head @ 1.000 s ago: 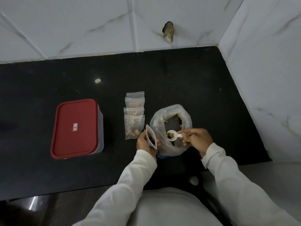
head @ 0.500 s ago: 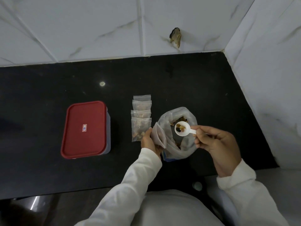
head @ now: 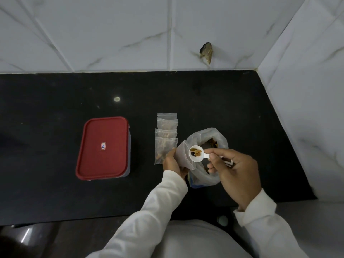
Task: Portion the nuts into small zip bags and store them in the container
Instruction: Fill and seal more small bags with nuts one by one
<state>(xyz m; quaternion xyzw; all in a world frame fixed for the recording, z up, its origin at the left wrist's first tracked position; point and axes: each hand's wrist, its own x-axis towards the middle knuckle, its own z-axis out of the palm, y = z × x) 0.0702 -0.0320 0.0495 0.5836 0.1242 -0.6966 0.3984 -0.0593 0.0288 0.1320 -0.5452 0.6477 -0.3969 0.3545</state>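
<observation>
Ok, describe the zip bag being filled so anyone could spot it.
On the black counter, right of the red-lidded container, lies a row of small bags. Right of them, the left hand grips the open bag: the only one held, meeting the scoop.

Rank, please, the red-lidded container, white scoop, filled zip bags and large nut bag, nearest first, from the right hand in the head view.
1. White scoop: gripped by the right hand.
2. Large nut bag: just beneath.
3. Filled zip bags: further left.
4. Red-lidded container: far left.

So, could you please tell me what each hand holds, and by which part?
The left hand grips a small clear zip bag by its side; the right hand pinches a white plastic scoop by its handle.
</observation>
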